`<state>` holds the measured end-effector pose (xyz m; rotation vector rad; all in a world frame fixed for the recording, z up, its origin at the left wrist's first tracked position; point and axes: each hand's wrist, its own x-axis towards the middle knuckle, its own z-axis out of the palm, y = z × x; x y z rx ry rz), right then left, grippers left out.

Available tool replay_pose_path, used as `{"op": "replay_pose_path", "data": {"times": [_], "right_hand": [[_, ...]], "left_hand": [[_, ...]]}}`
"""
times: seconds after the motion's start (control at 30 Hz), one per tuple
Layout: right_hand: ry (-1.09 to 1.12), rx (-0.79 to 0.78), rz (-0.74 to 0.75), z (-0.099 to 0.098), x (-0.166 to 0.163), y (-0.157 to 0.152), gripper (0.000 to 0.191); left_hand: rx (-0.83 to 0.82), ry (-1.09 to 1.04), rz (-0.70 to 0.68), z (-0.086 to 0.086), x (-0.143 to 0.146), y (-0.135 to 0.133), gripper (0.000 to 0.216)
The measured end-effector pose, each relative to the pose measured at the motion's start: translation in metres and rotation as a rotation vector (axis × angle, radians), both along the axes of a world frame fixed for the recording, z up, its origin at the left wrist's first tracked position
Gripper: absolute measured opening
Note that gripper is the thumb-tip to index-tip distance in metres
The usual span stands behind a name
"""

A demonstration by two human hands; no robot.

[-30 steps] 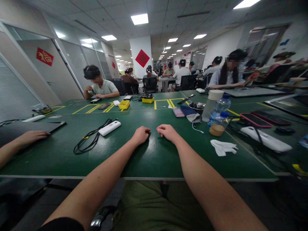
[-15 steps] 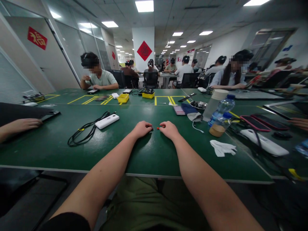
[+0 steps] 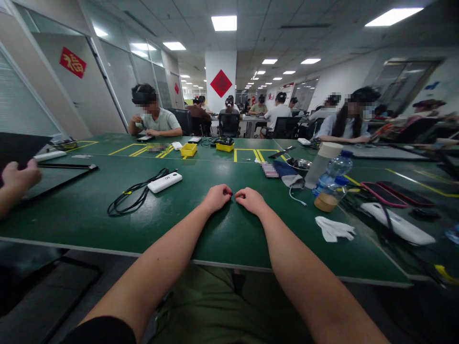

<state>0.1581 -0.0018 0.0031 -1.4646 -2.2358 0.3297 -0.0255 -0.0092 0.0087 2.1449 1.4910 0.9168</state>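
Note:
Over the middle of the green table (image 3: pixel 236 234), my two hands face each other with their fingertips a small gap apart. My left hand (image 3: pixel 217 198) is closed in a pinch, and a tiny dark and reddish piece shows at its fingertips, too small to name. My right hand (image 3: pixel 251 198) is also closed, thumb and fingers together, and its fingers hide most of whatever is in them. Left of my hands lies a white power bank (image 3: pixel 165 182) beside a looped black cable (image 3: pixel 131 193).
To the right stand plastic bottles (image 3: pixel 333 172), a pale cylinder (image 3: pixel 322 165) and a metal bowl (image 3: pixel 298 164); a white glove (image 3: pixel 335 228) lies nearer. Yellow trays (image 3: pixel 188 150) sit farther back. At left, another person's hand (image 3: pixel 21 177) holds a dark panel.
My hands have come closer together, and the orange-red piece at my right fingertips is now hidden. The other person's hand at left has risen with the dark panel. The view has shifted slightly.

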Motion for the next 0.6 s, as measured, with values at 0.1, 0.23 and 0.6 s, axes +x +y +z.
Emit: {"op": "replay_pose_path", "data": {"times": [0.1,0.23,0.6], "right_hand": [[0.023,-0.005,0.082,-0.001,-0.003,0.001,0.014],[0.173,-0.017,0.093,-0.001,-0.002,0.003,0.01],[0.904,-0.214,0.05,0.001,-0.006,-0.002,0.021]], "left_hand": [[-0.029,-0.123,-0.036,-0.005,0.0,0.003,0.017],[-0.207,-0.384,-0.127,-0.009,0.0,0.005,0.029],[-0.495,-0.896,-0.145,-0.001,0.01,-0.006,0.027]]}}
